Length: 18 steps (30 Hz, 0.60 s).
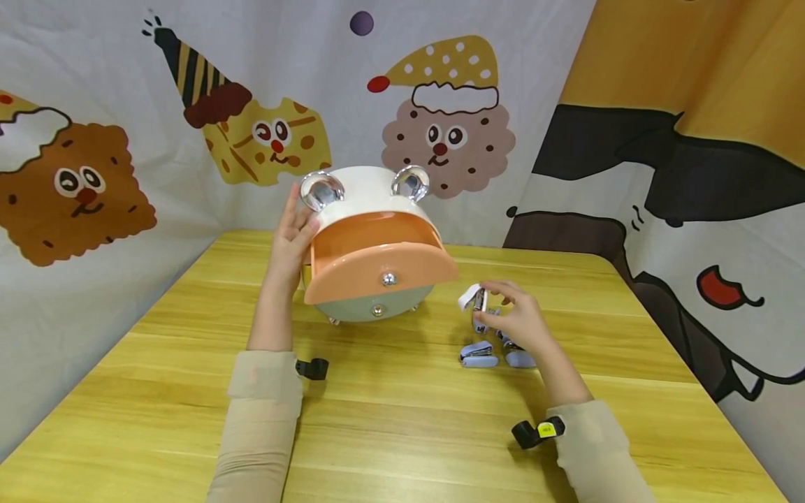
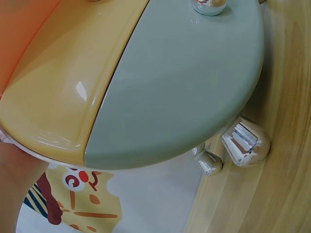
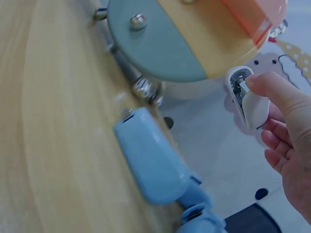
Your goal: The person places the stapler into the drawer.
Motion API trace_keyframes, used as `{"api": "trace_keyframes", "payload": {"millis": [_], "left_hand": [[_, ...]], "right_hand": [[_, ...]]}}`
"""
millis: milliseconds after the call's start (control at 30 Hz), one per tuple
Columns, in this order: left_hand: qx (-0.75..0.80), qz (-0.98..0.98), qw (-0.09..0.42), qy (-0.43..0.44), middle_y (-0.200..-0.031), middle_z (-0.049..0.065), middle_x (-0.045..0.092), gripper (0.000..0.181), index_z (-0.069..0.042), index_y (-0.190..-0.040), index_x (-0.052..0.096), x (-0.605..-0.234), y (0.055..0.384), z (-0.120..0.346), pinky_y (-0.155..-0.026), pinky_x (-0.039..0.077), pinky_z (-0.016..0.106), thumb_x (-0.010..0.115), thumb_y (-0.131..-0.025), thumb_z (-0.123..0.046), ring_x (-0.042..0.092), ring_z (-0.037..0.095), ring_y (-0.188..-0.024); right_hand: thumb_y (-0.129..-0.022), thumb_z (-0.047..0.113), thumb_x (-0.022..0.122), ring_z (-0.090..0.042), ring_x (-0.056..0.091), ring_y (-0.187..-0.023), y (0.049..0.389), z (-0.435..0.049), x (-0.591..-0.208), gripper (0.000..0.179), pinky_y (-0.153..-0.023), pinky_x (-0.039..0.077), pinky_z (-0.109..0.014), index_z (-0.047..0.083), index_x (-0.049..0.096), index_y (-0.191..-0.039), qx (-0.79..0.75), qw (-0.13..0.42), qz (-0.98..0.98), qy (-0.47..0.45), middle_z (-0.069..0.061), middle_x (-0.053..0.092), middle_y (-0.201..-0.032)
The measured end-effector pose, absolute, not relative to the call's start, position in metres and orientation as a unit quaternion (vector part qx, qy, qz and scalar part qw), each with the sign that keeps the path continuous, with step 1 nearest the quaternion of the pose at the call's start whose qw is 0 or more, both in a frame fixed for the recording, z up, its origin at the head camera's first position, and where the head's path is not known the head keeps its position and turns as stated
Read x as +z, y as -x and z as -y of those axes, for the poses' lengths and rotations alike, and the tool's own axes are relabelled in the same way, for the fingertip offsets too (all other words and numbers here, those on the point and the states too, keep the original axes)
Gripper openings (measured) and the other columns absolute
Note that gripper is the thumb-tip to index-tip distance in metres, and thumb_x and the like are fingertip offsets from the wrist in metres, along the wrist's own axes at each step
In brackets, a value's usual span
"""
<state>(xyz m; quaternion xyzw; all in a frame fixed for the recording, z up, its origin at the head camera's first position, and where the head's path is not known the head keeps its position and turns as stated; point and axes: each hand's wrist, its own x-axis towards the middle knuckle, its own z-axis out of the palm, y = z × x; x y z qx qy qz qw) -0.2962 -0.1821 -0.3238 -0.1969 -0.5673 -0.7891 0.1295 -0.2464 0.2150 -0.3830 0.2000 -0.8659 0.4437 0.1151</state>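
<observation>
Head view, right hand: the person's right hand (image 1: 518, 318) pinches a white stapler (image 1: 468, 298) between thumb and fingers, held up over the bench (image 1: 402, 447), right of the middle; metal shows inside the stapler.
Left hand: the left hand (image 1: 291, 241) rests against the left side of the drawer cabinet (image 1: 365, 185), its fingers fairly straight, the thumb near the front rim.
Blue staplers: three are near the right hand, between the cabinet and the bench's right edge; one (image 1: 481, 325) is just below the white stapler and partly hidden, one (image 1: 479, 360) lies nearer the front edge, and one (image 1: 520, 359) sits to the right of that, partly covered by the hand.
Cabinet: it stands toward the bench's far edge, white on top, with two silver ears (image 1: 322, 190) and silver feet (image 2: 248, 145).
Drawers: the orange drawer (image 1: 352, 276) on top is pulled out; the yellow drawer (image 2: 53, 97) and the green drawer (image 2: 180, 82) below it are pushed in.
Wrists: each pale sleeve (image 1: 264, 391) carries a small black camera (image 1: 312, 369).
Curtain: beyond the bench's far edge hangs a curtain (image 1: 283, 42) printed with cartoon biscuits.
</observation>
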Motion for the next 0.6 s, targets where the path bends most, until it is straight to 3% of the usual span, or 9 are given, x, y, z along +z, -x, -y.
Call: {"api": "trace_keyframes", "payload": {"millis": [167,267,500,600], "left_hand": [[-0.787,0.570,0.129,0.196,-0.146,0.019,0.036,0.067,-0.035,-0.153,0.022,-0.324,0.296,0.181,-0.086,0.052,0.029,0.053,-0.098,-0.011,0.053,0.024,-0.115],[-0.786,0.572,0.128,0.196,-0.147,0.020,0.036,0.068,-0.035,-0.153,0.022,-0.324,0.296,0.181,-0.087,0.052,0.029,0.053,-0.098,-0.011,0.053,0.024,-0.116],[-0.782,0.579,0.128,0.194,-0.148,0.019,0.034,0.068,-0.035,-0.153,0.020,-0.324,0.296,0.182,-0.088,0.051,0.029,0.053,-0.098,-0.012,0.051,0.026,-0.119],[-0.783,0.577,0.129,0.193,-0.148,0.019,0.034,0.068,-0.035,-0.153,0.020,-0.323,0.296,0.182,-0.088,0.051,0.030,0.053,-0.098,-0.012,0.051,0.026,-0.119]], "right_hand": [[-0.079,0.012,0.079,-0.022,0.050,-0.106,0.238,-0.211,-0.366,0.050,-0.084,0.042,-0.039,0.004,0.062,-0.125,0.441,0.139,0.865,-0.194,-0.011,0.058,-0.123],[-0.078,0.006,0.080,-0.026,0.051,-0.104,0.234,-0.207,-0.354,0.049,-0.083,0.042,-0.038,0.000,0.062,-0.123,0.452,0.164,0.854,-0.199,-0.015,0.059,-0.122],[-0.076,-0.006,0.076,-0.010,0.049,-0.097,0.214,-0.192,-0.310,0.045,-0.080,0.041,-0.023,-0.009,0.062,-0.118,0.486,0.213,0.819,-0.218,-0.020,0.059,-0.117],[-0.075,-0.009,0.076,-0.009,0.049,-0.096,0.213,-0.185,-0.295,0.043,-0.081,0.042,-0.023,-0.008,0.064,-0.116,0.501,0.228,0.802,-0.233,-0.018,0.060,-0.116]]}}
